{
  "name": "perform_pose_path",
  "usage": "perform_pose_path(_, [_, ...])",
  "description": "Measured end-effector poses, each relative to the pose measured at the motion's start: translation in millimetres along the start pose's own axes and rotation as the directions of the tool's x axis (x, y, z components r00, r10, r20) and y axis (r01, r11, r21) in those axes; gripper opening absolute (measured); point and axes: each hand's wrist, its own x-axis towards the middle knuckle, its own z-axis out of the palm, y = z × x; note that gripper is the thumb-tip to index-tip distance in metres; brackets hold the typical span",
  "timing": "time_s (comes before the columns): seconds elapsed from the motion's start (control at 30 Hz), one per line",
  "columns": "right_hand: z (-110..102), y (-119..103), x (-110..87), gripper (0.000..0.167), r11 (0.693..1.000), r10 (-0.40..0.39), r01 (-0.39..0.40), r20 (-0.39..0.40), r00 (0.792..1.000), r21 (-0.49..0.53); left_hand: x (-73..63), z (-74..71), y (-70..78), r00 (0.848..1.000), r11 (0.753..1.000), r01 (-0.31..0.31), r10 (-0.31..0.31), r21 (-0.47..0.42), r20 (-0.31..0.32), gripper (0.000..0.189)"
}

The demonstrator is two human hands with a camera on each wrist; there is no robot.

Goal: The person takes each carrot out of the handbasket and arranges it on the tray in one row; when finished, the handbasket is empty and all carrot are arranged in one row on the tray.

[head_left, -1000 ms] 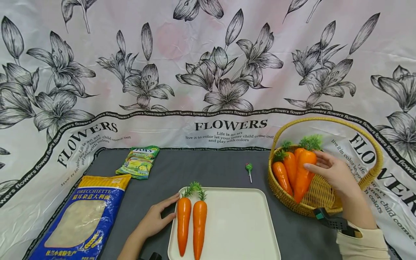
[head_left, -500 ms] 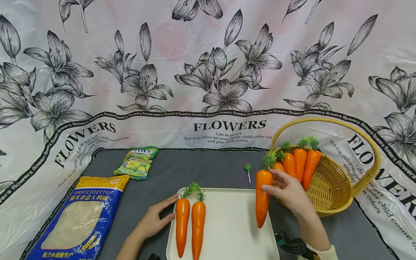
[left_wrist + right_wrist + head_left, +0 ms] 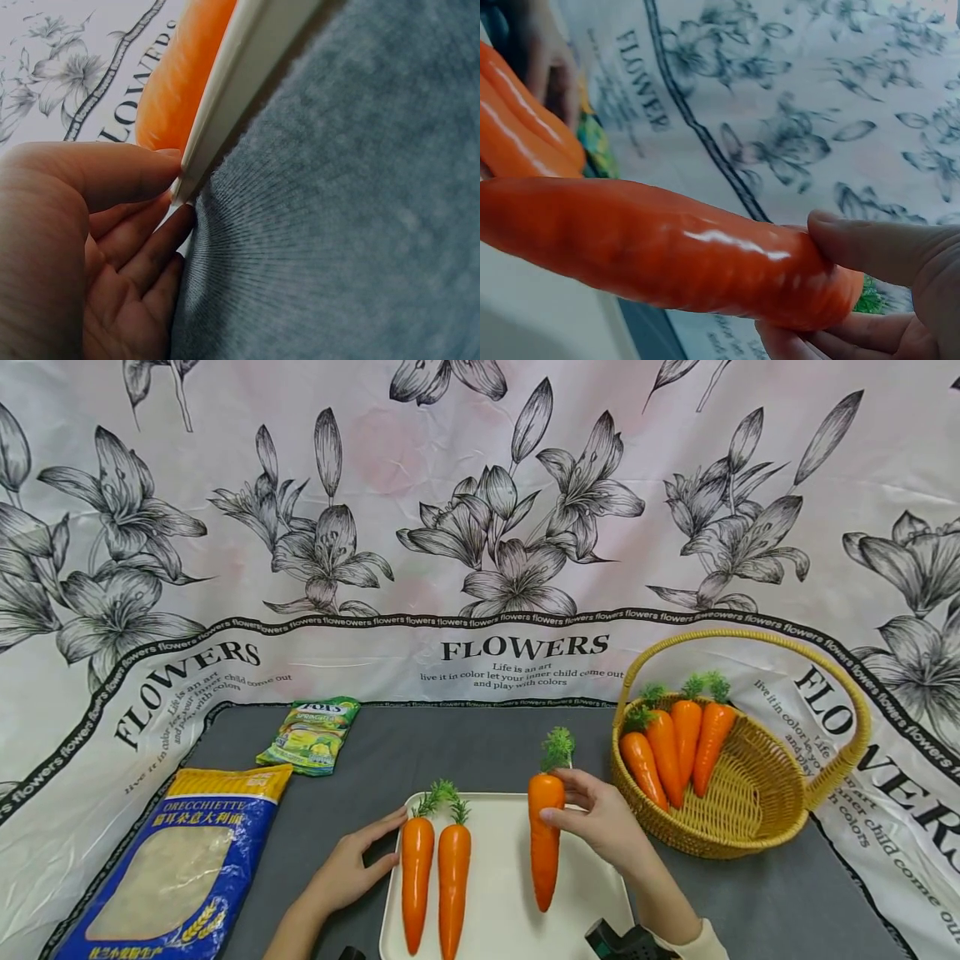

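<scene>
An orange carrot (image 3: 545,843) with a green top hangs over the right part of a cream tray (image 3: 510,935). My right hand (image 3: 600,818) pinches it near its thick end between thumb and fingers, as the right wrist view shows with the carrot (image 3: 667,251) lying across the picture. Two more carrots, one at the tray's left edge (image 3: 417,881) and its neighbour (image 3: 453,885), lie side by side on the tray. My left hand (image 3: 348,868) rests against the tray's left side. In the left wrist view its thumb and fingertips touch the rim (image 3: 225,90), fingers fairly straight.
A yellow wicker basket (image 3: 757,827) with a tall handle stands at the right, holding several carrots (image 3: 663,747). At the left lie a blue pasta bag (image 3: 180,860) and a small green snack packet (image 3: 311,735). A floral cloth (image 3: 360,656) covers the wall behind.
My right hand has lifted one carrot out of the basket and carried it left over the tray. My left hand has stayed at the tray's edge.
</scene>
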Motion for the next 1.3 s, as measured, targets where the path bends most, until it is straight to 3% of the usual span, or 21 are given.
perform_pose_path(0.3, [50.9, 16.5, 4.6, 0.061, 1.000, 0.027, -0.027, 0.076, 0.997, 0.003, -0.3, 2.5, -4.2, 1.000, 1.000, -0.008, 0.008, 0.010, -0.010, 0.050])
perform_pose_path(0.5, [70.5, 28.4, 5.6, 0.057, 0.999, 0.049, -0.049, 0.100, 0.994, -0.003, -0.8, 2.9, -3.0, 0.999, 1.000, -0.023, 0.023, 0.012, -0.024, 0.050])
perform_pose_path(0.87, [81.9, 40.2, 4.2, 0.061, 0.995, 0.096, -0.094, 0.093, 0.991, -0.022, 0.1, 4.6, -4.3, 0.998, 0.999, -0.045, 0.045, 0.007, -0.036, 0.049])
perform_pose_path(1.3, [83.6, 43.1, 3.7, 0.063, 0.987, 0.071, -0.055, 0.099, 0.993, -0.153, 1.2, 6.1, -8.6, 0.997, 0.998, -0.058, 0.059, 0.009, -0.051, 0.049])
